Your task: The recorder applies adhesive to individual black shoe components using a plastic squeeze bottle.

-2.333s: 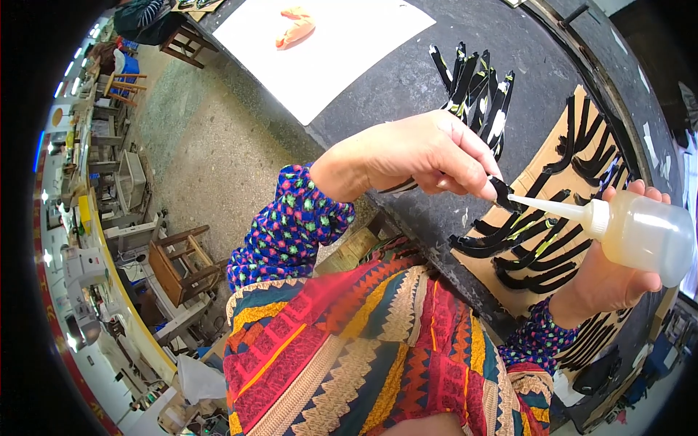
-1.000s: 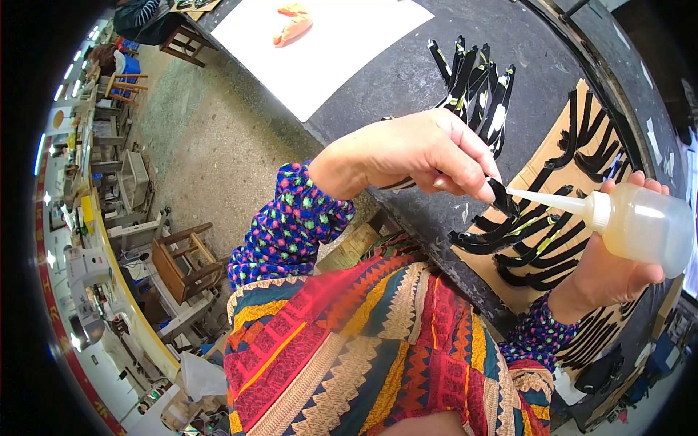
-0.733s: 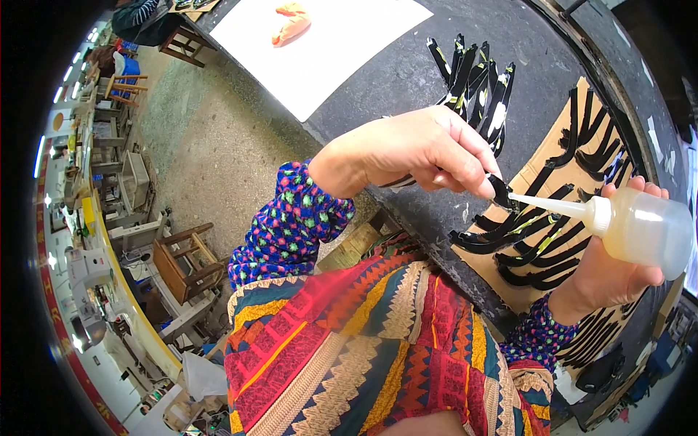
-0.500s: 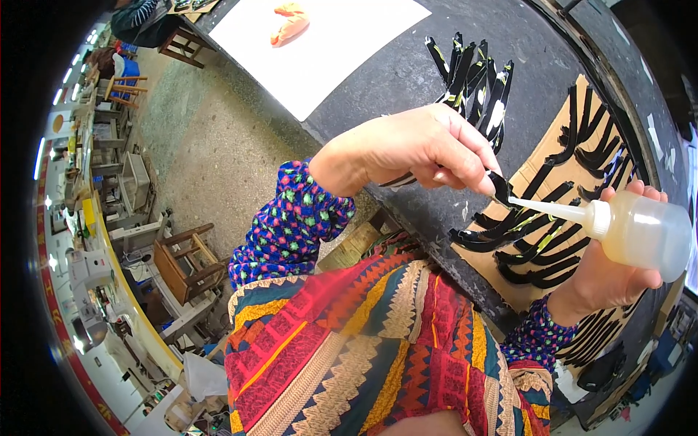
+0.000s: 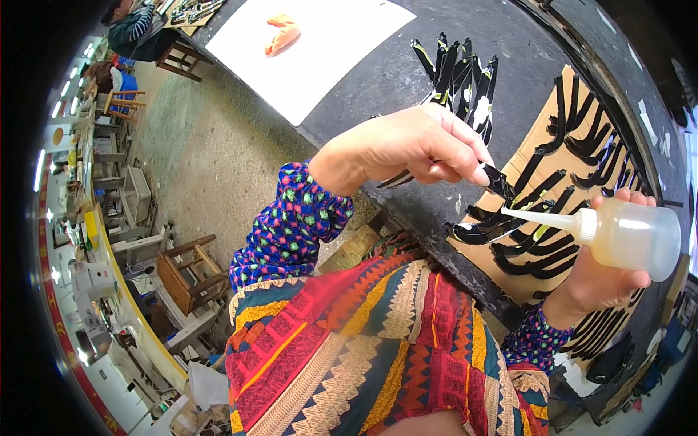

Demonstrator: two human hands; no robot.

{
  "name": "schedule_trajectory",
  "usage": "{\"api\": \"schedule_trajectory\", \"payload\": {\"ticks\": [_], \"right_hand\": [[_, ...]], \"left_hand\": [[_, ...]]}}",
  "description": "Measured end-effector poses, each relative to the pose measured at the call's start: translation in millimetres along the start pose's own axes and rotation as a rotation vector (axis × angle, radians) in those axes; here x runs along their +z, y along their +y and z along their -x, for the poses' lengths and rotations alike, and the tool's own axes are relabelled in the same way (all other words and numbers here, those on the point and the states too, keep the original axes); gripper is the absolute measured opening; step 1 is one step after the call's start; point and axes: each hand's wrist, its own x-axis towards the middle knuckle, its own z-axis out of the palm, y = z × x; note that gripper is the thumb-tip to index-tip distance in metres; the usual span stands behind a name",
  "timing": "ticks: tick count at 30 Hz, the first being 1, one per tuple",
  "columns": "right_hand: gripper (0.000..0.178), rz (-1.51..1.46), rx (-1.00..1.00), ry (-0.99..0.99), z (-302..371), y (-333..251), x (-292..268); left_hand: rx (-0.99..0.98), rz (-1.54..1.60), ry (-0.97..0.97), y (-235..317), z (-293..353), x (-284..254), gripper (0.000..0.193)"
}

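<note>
Between the thumb and fingers of my left hand (image 5: 425, 145) is a glossy black strip (image 5: 499, 182), its end poking out to the right. Part of a dark strip also shows below the wrist. My right hand (image 5: 600, 283) is wrapped round a translucent squeeze bottle (image 5: 640, 240) lying nearly sideways, with pale yellowish liquid inside. The bottle's long white nozzle (image 5: 542, 216) points left, its tip just below the strip's end with a small gap visible. Under both hands, several curved black strips (image 5: 534, 265) lie on a sheet of brown cardboard (image 5: 549, 149).
A pile of black strips (image 5: 458, 80) with pale marks lies on the dark worktable (image 5: 363, 87). Farther left sits a white sheet (image 5: 327, 43) with a crumpled orange thing (image 5: 282, 35). A wooden stool (image 5: 190, 272) stands on the floor, and another person (image 5: 138, 33) sits at the far left.
The nozzle tip has come away from the strip's end, dropping slightly below it, and the bottle has shifted a little left. My left hand keeps its grip; the view has turned slightly.
</note>
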Motion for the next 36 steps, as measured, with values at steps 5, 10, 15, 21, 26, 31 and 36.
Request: {"api": "schedule_trajectory", "payload": {"ticks": [5, 10, 15, 21, 26, 31, 36], "right_hand": [[0.091, 0.010, 0.028, 0.071, 19.7, -11.6, -18.2], [0.088, -0.044, -0.024, 0.164, 38.0, -19.4, -44.2], [0.080, -0.146, -0.014, 0.179, 50.7, -19.3, -68.4], [0.077, -0.228, 0.044, 0.187, 48.0, -9.9, -85.9], [0.073, -0.369, 0.105, 0.193, 36.2, 2.8, -90.2], [0.072, -0.500, 0.158, 0.141, 23.4, 10.0, -89.3], [0.071, -0.500, 0.174, 0.217, 13.1, 16.7, -87.1]], "left_hand": [[0.019, 0.007, -0.051, -0.3, -5.8, 13.8, 0.015], [0.107, 0.104, 0.088, -3.5, -11.6, 35.9, 0.018], [0.289, 0.180, 0.304, -8.3, -10.7, 47.1, 0.018], [0.310, 0.196, 0.331, -8.4, -6.0, 45.1, 0.021], [0.303, 0.286, 0.316, 0.0, -11.2, 32.1, 0.021], [0.263, 0.327, 0.296, 6.8, -13.9, 19.1, 0.024], [0.221, 0.366, 0.247, 9.0, -23.0, 8.3, 0.023]]}}
